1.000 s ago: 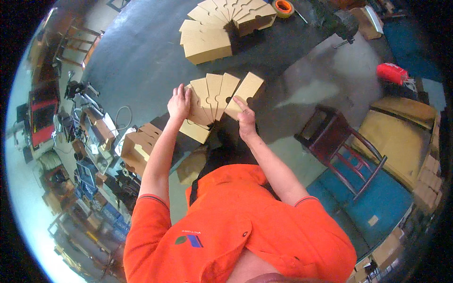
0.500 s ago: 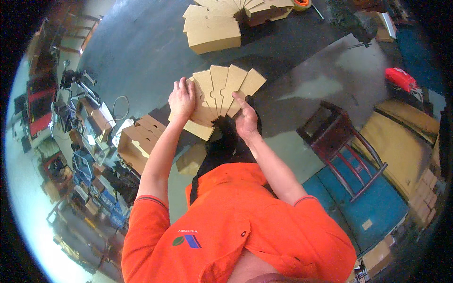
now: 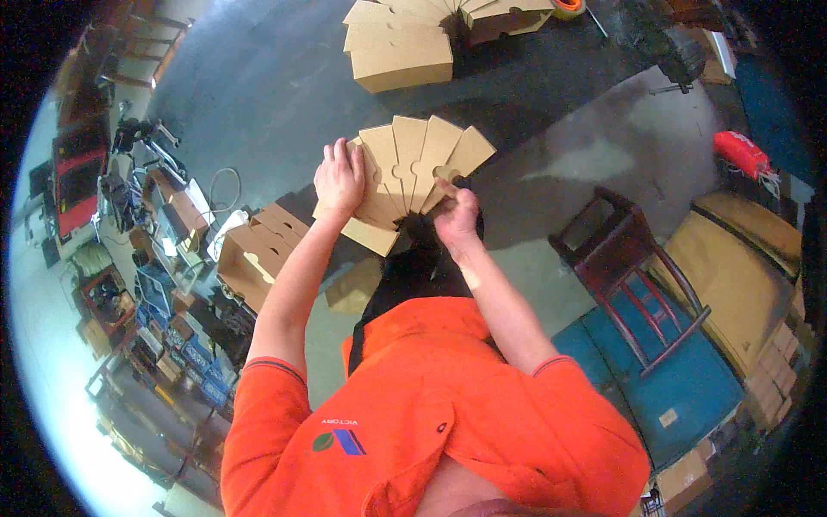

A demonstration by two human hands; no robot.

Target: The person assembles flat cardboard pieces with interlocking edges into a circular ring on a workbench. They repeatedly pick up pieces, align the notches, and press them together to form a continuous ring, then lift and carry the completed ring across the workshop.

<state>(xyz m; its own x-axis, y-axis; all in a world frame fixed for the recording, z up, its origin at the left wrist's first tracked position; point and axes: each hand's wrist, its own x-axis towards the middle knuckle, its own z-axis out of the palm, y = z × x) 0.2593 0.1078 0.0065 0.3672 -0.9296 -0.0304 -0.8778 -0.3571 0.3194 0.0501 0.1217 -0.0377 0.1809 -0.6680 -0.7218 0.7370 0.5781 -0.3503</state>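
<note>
Your left hand [image 3: 339, 183] is lying over left end of fanned boxes [image 3: 408, 145], fingers close together; cannot tell whether it is gripping. Your right hand [image 3: 458, 215] is touching rightmost box [image 3: 473, 153] by its notch, fingers bent; pinch unclear. Boxes are resting at near side of dark table [image 3: 258, 103]. Second fan [image 3: 401, 60] is sitting beyond, orange roll [image 3: 568, 7] lying near it.
</note>
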